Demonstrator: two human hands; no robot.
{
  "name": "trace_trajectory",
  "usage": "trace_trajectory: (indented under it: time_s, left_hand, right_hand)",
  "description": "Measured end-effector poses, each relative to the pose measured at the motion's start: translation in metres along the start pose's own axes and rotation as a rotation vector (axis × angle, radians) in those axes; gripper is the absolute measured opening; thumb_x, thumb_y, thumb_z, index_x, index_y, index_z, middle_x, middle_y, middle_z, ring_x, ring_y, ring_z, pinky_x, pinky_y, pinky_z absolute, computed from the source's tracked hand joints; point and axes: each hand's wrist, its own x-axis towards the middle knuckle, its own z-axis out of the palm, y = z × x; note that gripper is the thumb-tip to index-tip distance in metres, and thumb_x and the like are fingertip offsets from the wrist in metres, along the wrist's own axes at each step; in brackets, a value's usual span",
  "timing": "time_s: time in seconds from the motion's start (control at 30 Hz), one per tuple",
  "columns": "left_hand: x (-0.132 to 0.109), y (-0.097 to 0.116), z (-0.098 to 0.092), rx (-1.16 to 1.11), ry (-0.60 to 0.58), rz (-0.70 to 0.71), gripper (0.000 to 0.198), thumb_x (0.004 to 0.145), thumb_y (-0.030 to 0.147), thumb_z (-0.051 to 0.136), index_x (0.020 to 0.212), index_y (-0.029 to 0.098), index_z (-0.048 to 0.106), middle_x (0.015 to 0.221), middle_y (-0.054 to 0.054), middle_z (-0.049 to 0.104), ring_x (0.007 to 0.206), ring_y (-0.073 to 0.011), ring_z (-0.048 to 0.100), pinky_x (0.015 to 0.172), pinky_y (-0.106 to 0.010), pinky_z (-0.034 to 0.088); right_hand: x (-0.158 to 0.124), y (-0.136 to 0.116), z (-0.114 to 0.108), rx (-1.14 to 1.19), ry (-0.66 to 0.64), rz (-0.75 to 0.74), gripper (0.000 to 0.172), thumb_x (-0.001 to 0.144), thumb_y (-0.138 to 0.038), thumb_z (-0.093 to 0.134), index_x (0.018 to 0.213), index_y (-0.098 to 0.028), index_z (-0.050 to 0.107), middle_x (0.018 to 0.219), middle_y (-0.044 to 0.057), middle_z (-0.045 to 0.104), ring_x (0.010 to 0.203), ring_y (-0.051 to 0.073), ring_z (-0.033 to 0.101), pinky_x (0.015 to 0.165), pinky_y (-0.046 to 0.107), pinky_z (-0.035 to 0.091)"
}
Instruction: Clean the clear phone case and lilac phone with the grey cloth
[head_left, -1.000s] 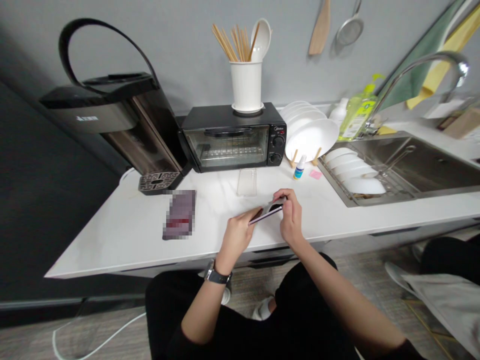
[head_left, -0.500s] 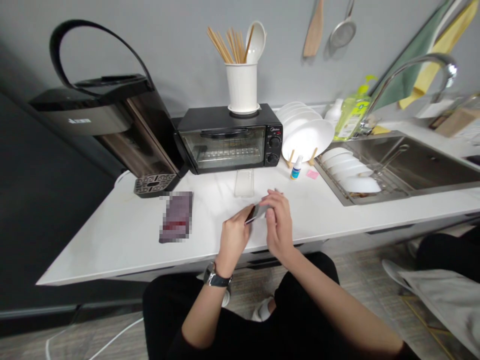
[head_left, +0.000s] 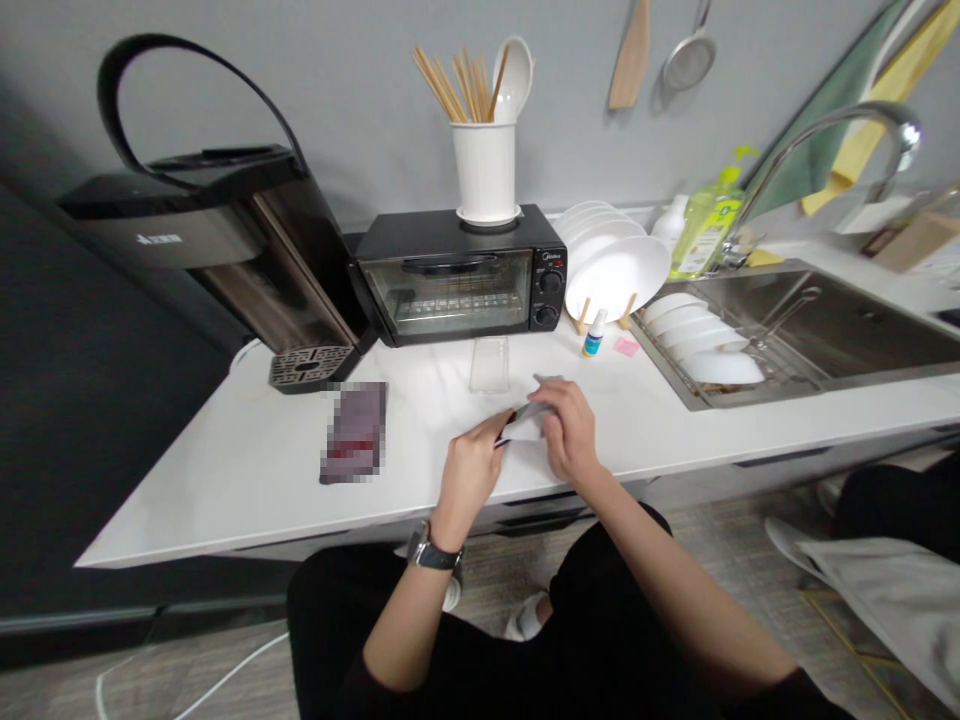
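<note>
Above the counter's front part, my left hand [head_left: 472, 465] is closed on the edge of a thin, flat phone [head_left: 523, 430], which is tilted and reflects light. My right hand [head_left: 574, 428] is closed on a grey cloth [head_left: 535, 409] that lies against the phone's upper side. Its fingers partly cover both. Just behind my hands, a clear phone case [head_left: 490, 364] lies flat on the counter. A small spray bottle [head_left: 593, 334] with a blue label stands upright, and a pink slip [head_left: 625, 347] lies to its right.
A blurred-out dark flat item [head_left: 355, 430] lies to the left on the white counter [head_left: 247, 480]. Behind are a black drink dispenser [head_left: 225, 230], a toaster oven [head_left: 457, 280] and racked plates [head_left: 619, 275]. The sink [head_left: 840, 330] with bowls is at the right.
My right hand has shifted slightly right with the cloth, and more of the phone's pale, reflecting surface shows. My left hand stays nearly in place.
</note>
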Motion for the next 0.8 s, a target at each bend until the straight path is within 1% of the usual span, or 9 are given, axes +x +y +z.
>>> trace_trajectory:
  time_s: [0.07,0.13,0.27,0.37,0.43,0.5,0.6,0.7,0.8]
  left_hand:
    - [0.001,0.000,0.000,-0.022,0.007,0.014,0.054,0.092,-0.002,0.049,0.138,0.020,0.065,0.136,-0.007,0.073,0.125,-0.0216,0.071,0.113,-0.037,0.056]
    - [0.001,-0.001,-0.001,-0.042,0.046,0.001,0.053,0.093,-0.001,0.048,0.138,0.019,0.065,0.136,-0.007,0.073,0.125,-0.0213,0.071,0.112,-0.037,0.056]
    - [-0.002,-0.002,-0.001,-0.012,0.059,-0.021,0.059,0.087,-0.005,0.050,0.139,0.020,0.064,0.136,-0.007,0.073,0.123,-0.0223,0.072,0.110,-0.037,0.058]
    - [-0.003,-0.001,0.000,0.053,0.028,-0.020,0.066,0.083,-0.008,0.050,0.140,0.021,0.063,0.136,-0.007,0.073,0.122,-0.0232,0.073,0.109,-0.038,0.059]
    - [-0.003,0.001,0.000,0.064,0.027,-0.013,0.067,0.083,-0.009,0.049,0.143,0.021,0.061,0.138,-0.008,0.072,0.124,-0.0230,0.071,0.111,-0.037,0.057]
    - [-0.001,0.002,0.000,0.065,0.025,-0.003,0.068,0.084,-0.008,0.048,0.145,0.021,0.059,0.141,-0.008,0.070,0.128,-0.0226,0.069,0.113,-0.037,0.056]
    - [0.000,0.003,0.000,0.086,0.030,-0.039,0.065,0.085,-0.008,0.048,0.143,0.021,0.061,0.139,-0.008,0.071,0.124,-0.0234,0.071,0.110,-0.037,0.058]
    - [0.001,0.004,0.000,0.135,0.018,-0.088,0.050,0.090,-0.002,0.051,0.135,0.016,0.066,0.128,-0.012,0.076,0.111,-0.0269,0.077,0.099,-0.039,0.063]
    - [0.000,0.005,0.000,0.152,0.006,-0.057,0.051,0.093,0.000,0.052,0.140,0.016,0.063,0.131,-0.012,0.075,0.114,-0.0265,0.076,0.101,-0.038,0.062]
  right_hand:
    - [0.003,-0.005,0.007,0.136,0.167,0.270,0.038,0.111,-0.042,0.029,0.106,-0.026,0.063,0.099,0.007,0.064,0.092,0.024,0.064,0.086,0.047,0.055]
    - [0.002,-0.015,0.016,0.210,0.263,0.397,0.043,0.113,-0.042,0.021,0.107,-0.025,0.060,0.105,0.008,0.063,0.099,0.024,0.065,0.092,0.048,0.054]
    - [-0.003,-0.025,0.017,0.051,0.191,0.127,0.043,0.111,-0.051,0.028,0.121,-0.029,0.064,0.138,0.011,0.058,0.133,0.031,0.054,0.115,0.059,0.041]
    - [0.003,-0.018,0.005,-0.040,0.053,-0.018,0.042,0.111,-0.046,0.033,0.111,-0.032,0.072,0.119,0.008,0.066,0.117,0.029,0.063,0.118,0.061,0.037]
    - [0.008,-0.015,0.001,0.011,0.065,0.080,0.037,0.111,-0.039,0.036,0.114,-0.030,0.071,0.102,0.005,0.068,0.100,0.024,0.067,0.114,0.057,0.043]
    - [0.009,-0.019,0.004,0.070,0.153,0.254,0.032,0.111,-0.037,0.039,0.123,-0.027,0.067,0.101,0.005,0.068,0.099,0.023,0.067,0.107,0.051,0.051]
    - [-0.001,-0.032,0.014,0.071,0.227,0.396,0.037,0.112,-0.039,0.035,0.141,-0.026,0.056,0.138,0.012,0.063,0.136,0.026,0.056,0.116,0.052,0.045]
    - [-0.010,-0.036,0.018,0.070,0.145,0.319,0.051,0.112,-0.043,0.035,0.161,-0.028,0.034,0.169,0.012,0.036,0.159,0.026,0.031,0.129,0.057,0.028]
    - [-0.008,-0.025,0.012,0.111,0.103,0.354,0.048,0.113,-0.046,0.029,0.152,-0.027,0.050,0.160,0.012,0.051,0.152,0.027,0.044,0.128,0.059,0.031]
